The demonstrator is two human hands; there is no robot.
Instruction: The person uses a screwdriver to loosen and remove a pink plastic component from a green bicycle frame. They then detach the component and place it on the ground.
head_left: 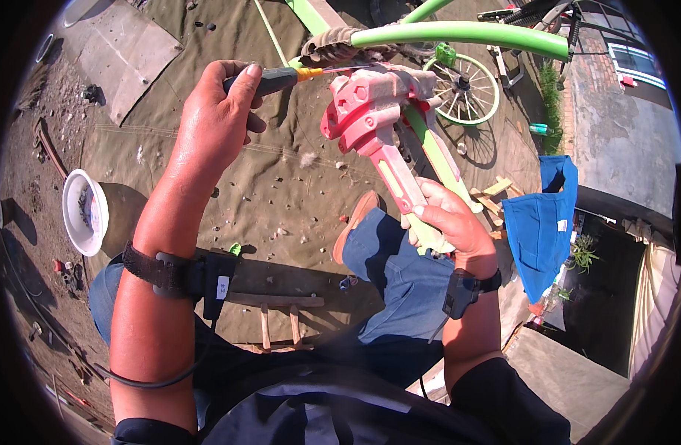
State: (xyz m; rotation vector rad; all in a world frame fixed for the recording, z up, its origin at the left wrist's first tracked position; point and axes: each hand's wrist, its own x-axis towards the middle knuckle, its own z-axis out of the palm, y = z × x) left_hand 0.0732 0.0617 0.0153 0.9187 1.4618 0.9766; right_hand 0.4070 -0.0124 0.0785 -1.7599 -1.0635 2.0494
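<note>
L hand [220,111] is closed round the grey handle of a driver [280,80], thumb along the top, fingers curled under; no gap btw grip and handle. Its yellow collar and thin shaft point right, toward the top of the pink part [370,100]. Shaft end is hard to make out against the pale dusty bits there, so can't tell if the tip touches.

R hand [455,219] has a firm hold low on the pink part's near leg, thumb on top, fingers wrapped beneath; leg's green end pokes out past the hand. Part is held up at a tilt over the middle of the tarp [281,185], head up and left, legs running down-right, 2nd leg alongside w/ green on it.

Just above the head: green tube [466,32], grey cloth [329,46] bunched at its left end. Wheel [464,84], green rim, is up nr the tarp's right edge; teal can [538,128] by that same edge. White tub [75,200] w/ small bits in it at the tarp's left edge; board [129,55] across its upper-left corner. Blue cloth [541,233] off to the right, wood scraps [496,193] just beside it.
</note>
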